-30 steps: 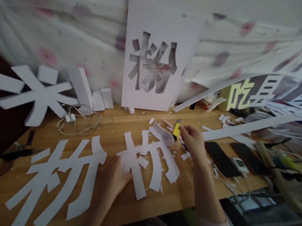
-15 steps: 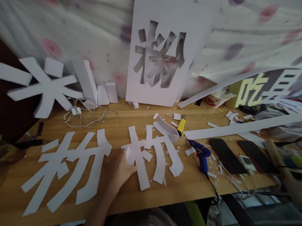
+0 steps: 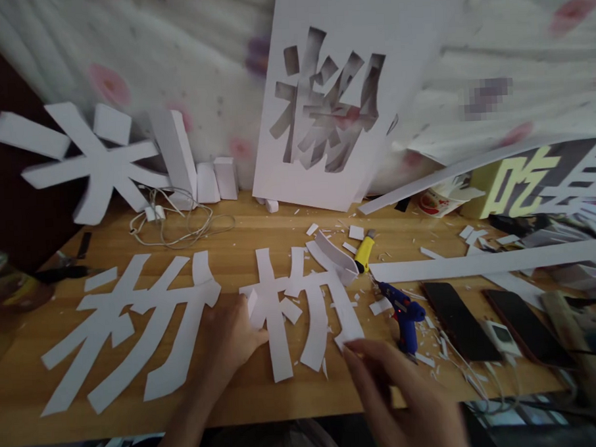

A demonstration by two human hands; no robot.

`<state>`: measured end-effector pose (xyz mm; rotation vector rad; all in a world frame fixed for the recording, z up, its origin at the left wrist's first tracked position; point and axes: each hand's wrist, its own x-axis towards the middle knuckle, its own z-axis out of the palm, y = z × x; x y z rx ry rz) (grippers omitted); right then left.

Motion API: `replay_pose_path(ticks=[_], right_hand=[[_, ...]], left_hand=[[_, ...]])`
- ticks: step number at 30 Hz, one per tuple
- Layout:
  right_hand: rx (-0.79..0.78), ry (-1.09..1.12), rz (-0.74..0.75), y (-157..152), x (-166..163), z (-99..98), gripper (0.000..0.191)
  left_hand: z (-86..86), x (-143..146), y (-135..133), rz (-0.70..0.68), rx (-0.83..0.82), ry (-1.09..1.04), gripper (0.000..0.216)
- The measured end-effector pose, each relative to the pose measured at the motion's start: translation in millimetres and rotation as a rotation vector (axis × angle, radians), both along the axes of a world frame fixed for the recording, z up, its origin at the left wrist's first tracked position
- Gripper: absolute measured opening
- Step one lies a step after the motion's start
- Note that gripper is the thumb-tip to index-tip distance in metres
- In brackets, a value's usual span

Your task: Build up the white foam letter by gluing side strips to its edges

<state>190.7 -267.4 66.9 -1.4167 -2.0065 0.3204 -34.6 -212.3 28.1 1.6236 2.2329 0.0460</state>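
Note:
My left hand (image 3: 238,331) rests on the wood table at the left side of a flat white cut-out character (image 3: 280,343). Its fingers close on a small white foam strip (image 3: 253,303) standing upright at that character's left edge. My right hand (image 3: 404,393) is over the table's front edge, thumb and forefinger together beside the character's lower right tip; whether anything is between them is hidden. A curved white strip (image 3: 333,258) stands on edge along the character's upper right. A blue glue gun (image 3: 403,308) lies right of it, near a yellow utility knife (image 3: 365,252).
Another flat white character (image 3: 129,330) lies at left. Behind are thick white letter pieces (image 3: 102,163), a coiled cable (image 3: 179,219) and a leaning board with cut-outs (image 3: 281,178). At right lie a long strip (image 3: 477,262), two phones (image 3: 460,322) and scraps.
My right hand has come into view from below, near the character's lower right. My left hand keeps its place on the small strip. The view has shifted slightly.

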Motion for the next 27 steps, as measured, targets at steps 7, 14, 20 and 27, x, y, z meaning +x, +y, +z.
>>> replay_pose_path(ticks=[7, 14, 20, 27], right_hand=[[-0.196, -0.378, -0.158, 28, -26, -93.0, 0.034], [-0.358, -0.564, -0.24, 46, -52, -69.3, 0.044], [-0.629, -0.483, -0.296, 60, -53, -54.8, 0.033], [-0.696, -0.441, -0.275, 72, -45, -41.9, 0.033]], left_hand=[[-3.3, 0, -1, 0.002, 0.017, 0.006, 0.034], [-7.8, 0, 0, 0.013, 0.035, 0.033, 0.032], [-3.2, 0, 2, 0.012, -0.016, 0.053, 0.03], [-2.9, 0, 5, 0.019, -0.048, 0.047, 0.034]])
